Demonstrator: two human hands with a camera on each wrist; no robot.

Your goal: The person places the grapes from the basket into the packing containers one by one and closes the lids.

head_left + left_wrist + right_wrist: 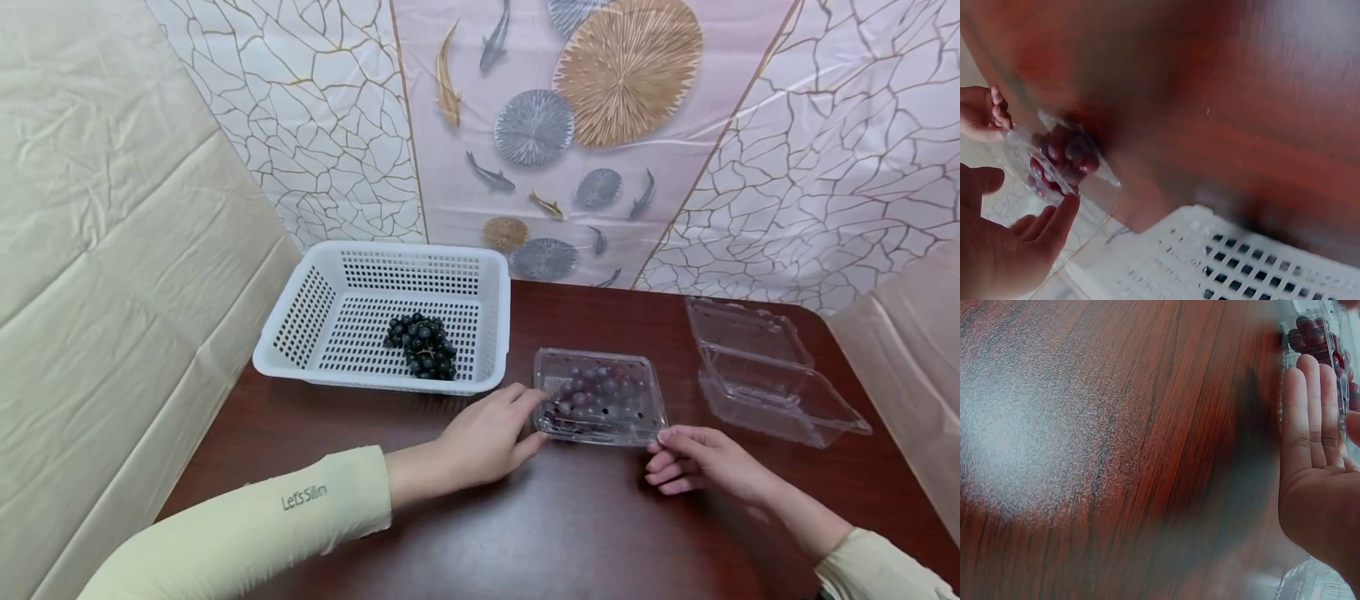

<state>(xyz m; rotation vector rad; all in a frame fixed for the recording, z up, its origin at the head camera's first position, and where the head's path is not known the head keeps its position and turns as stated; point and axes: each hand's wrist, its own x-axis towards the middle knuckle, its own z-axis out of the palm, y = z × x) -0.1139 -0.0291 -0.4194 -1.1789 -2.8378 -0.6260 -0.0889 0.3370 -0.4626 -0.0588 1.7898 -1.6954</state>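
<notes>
A lidded clear plastic clamshell box [600, 358] of dark red grapes [603, 390] lies on the table between both hands. My left hand [491, 429] is at its left side; in the left wrist view a fingertip touches the box and the thumb [990, 179] stands apart. At the near right corner, my right hand [712, 467] pinches the rim between thumb and forefinger. Three other fingers [1314, 406] of that hand extend alongside the box in the right wrist view. Left of the box, a bunch of black grapes [423, 343] lies in a white plastic basket [382, 385].
An opened clear clamshell box [772, 396] stands at the right of the dark wooden table [570, 525], its lid tipped back. Patterned cloth [480, 167] hangs along the back, with pale cloth walls [112, 250] at the sides. The basket stands near the left wall.
</notes>
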